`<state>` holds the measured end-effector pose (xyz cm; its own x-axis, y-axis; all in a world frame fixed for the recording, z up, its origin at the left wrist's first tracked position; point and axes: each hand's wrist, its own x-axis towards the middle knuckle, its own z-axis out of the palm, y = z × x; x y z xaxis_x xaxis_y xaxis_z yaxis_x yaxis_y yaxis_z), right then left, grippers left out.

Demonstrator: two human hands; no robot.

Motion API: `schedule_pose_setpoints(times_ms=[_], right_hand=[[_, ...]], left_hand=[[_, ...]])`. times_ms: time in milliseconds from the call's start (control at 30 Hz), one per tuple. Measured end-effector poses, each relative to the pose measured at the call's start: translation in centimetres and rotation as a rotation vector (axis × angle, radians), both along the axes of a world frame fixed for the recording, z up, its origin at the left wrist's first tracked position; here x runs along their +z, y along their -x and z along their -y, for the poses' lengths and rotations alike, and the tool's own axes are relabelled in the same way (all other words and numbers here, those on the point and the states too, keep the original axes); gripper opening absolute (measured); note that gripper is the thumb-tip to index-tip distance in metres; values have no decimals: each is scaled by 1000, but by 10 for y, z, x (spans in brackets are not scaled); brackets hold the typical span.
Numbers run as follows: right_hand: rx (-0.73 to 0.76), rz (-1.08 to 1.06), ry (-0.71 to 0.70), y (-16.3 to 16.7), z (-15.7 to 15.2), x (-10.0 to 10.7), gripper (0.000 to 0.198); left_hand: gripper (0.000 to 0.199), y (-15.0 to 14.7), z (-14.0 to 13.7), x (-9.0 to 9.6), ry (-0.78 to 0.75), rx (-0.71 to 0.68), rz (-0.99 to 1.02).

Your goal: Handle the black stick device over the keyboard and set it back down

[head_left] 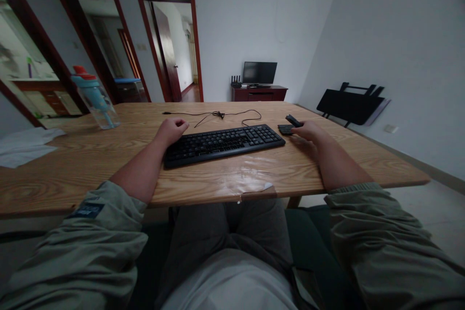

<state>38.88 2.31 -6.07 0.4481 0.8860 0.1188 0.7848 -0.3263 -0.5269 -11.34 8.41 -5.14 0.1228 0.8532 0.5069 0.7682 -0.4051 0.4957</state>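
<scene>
A black keyboard (225,144) lies slightly slanted on the wooden table before me. At its left end rests my left hand (171,131), fingers curled closed and covering the keyboard's upper left corner; whatever may be inside them is hidden. Beyond the keyboard's right end, my right hand (308,131) is closed on a short black stick-like object (293,120), too dark and small to name. Beside those fingers lies a small flat black piece (285,129) on the tabletop. The keyboard's thin black cable (218,115) runs loosely behind it, bunched midway.
The wooden table (218,181) has clear tape and a torn patch at its near edge. A blue bottle with a red lid (96,99) stands at left, near white tissue or cloth (27,145). A black folded table (350,105) leans by the right wall.
</scene>
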Motion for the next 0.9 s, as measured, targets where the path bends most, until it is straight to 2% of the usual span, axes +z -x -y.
schedule_pose_setpoints(times_ms=[133, 267, 500, 600, 700, 800, 900], right_hand=[[96, 74, -53, 1, -5, -4, 36], [94, 114, -56, 0, -8, -7, 39], [111, 42, -122, 16, 1, 4, 32], [155, -86, -245, 39, 8, 17, 26], [342, -248, -381, 76, 17, 38, 26], [593, -160, -424, 122, 27, 62, 34], [725, -115, -426, 167, 30, 75, 42]], left_hand=[[34, 0, -1, -1, -6, 0, 1], [34, 1, -2, -1, 3, 3, -7], [34, 0, -1, -1, -3, -12, 4], [34, -4, 3, 0, -10, -45, 2], [35, -12, 11, 4, -4, -76, -29], [37, -20, 19, 8, 15, -142, -51], [39, -27, 28, 11, 39, -239, -60]])
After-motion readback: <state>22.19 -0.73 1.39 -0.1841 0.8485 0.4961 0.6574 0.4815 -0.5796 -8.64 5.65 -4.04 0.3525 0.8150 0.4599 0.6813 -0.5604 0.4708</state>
